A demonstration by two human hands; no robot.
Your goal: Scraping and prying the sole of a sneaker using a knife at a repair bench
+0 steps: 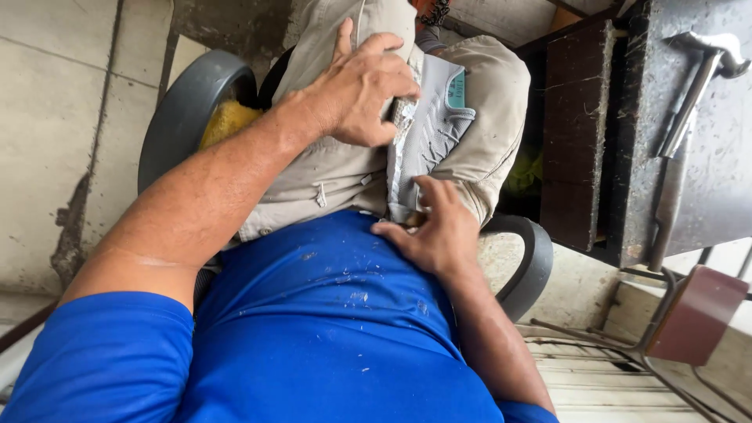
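Shoe [429, 133] lies clamped between left fingers [376, 86] and right fingers [427, 196].

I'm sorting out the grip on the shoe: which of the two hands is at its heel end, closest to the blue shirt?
The right hand, at the grey sneaker's near end by the blue shirt. The left hand presses higher along its side.

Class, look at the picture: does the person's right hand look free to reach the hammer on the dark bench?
Probably not at once: the right hand is busy at the grey shoe on the lap, though nothing blocks the way to the hammer.
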